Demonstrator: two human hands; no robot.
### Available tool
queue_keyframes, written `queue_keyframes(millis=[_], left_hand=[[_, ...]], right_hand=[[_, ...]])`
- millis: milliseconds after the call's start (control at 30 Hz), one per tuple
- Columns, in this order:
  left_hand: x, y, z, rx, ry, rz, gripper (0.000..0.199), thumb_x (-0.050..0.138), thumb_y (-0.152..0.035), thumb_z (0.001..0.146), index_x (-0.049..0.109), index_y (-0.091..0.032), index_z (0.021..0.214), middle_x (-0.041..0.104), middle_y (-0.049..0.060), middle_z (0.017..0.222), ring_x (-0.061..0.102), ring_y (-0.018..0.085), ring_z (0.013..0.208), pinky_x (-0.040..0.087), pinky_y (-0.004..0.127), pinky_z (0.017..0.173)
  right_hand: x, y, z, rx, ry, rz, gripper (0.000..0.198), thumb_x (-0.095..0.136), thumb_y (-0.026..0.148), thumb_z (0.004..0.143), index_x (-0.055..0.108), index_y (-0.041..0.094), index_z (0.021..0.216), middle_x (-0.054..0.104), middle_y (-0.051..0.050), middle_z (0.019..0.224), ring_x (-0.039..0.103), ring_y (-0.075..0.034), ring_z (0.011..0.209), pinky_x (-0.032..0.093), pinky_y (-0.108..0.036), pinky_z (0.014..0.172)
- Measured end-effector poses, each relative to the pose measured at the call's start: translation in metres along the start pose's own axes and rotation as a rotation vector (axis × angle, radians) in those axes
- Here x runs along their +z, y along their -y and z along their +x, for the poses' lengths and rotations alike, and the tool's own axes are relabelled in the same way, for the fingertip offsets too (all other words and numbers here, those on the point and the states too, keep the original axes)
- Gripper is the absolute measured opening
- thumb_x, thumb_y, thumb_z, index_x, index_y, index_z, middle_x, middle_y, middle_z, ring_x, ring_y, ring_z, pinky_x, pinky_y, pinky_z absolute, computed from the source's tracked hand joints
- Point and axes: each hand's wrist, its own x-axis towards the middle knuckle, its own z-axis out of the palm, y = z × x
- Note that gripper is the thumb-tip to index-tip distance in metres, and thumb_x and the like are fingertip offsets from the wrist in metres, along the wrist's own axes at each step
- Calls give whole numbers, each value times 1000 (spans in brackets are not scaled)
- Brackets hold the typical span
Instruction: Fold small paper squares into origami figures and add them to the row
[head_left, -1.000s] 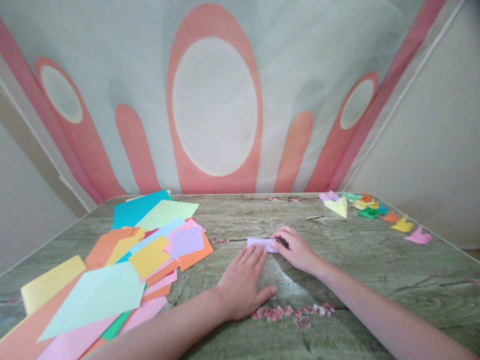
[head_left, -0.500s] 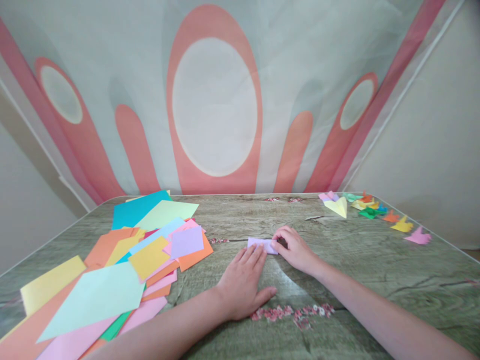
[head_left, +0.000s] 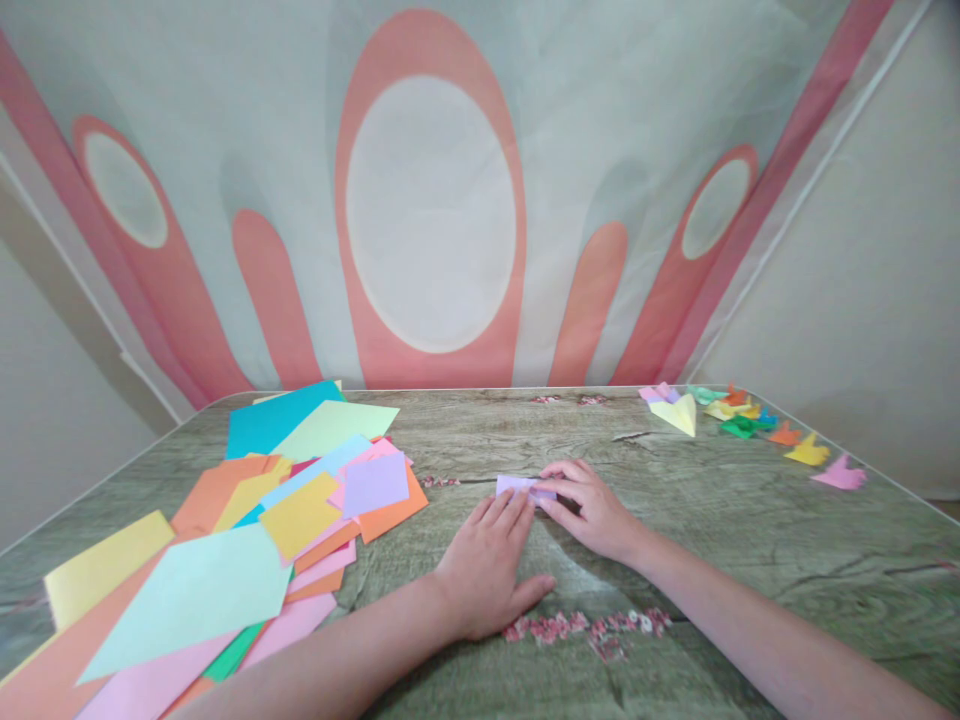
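Note:
A small lilac piece of folded paper [head_left: 513, 484] lies flat on the wood-patterned table in front of me. My left hand [head_left: 491, 560] rests palm down, its fingertips pressing on the paper's near edge and its thumb stretched out to the right. At the paper's right end is my right hand [head_left: 592, 510]. Its index finger reaches over the paper while the thumb sits apart, lower down by the near right corner. The fingers cover part of the paper's right half, so its folds there are hidden.
Loose coloured paper sheets [head_left: 187, 590] are heaped on the left, a lilac square [head_left: 375, 484] near the heap's right edge. Folded paper figures stand along the far right, among them a yellow one [head_left: 808, 449] and a pink one [head_left: 841, 473]. A printed backdrop [head_left: 431, 370] hangs behind.
My right hand has shifted slightly left across the paper, and its thumb and index finger have spread from a pinch at the end. My left hand stays in place.

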Motion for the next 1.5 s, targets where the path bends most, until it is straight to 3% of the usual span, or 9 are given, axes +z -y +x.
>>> queue_keyframes(millis=[733,1267,1500], left_hand=[[-8,10,1,3,-5,12,65,22,-59,87,22,-19,139,28,8,144,25,24,131,19,39,106],[-12,17,5,-27,-79,15,52,31,-51,88,39,-20,128,44,8,132,37,25,121,27,40,101],[-9,20,7,-27,-88,19,47,29,-44,91,39,-17,128,44,9,132,37,24,122,28,39,100]], right_hand=[[3,1,-4,-35,-20,-85,26,48,25,87,62,28,108,58,-6,101,52,-21,93,44,-39,82],[4,0,-4,-5,6,-152,25,45,24,88,63,27,106,58,-6,104,51,-22,95,42,-41,81],[1,10,-3,-137,50,-251,29,47,17,87,60,26,111,58,-7,111,43,-24,108,36,-43,89]])
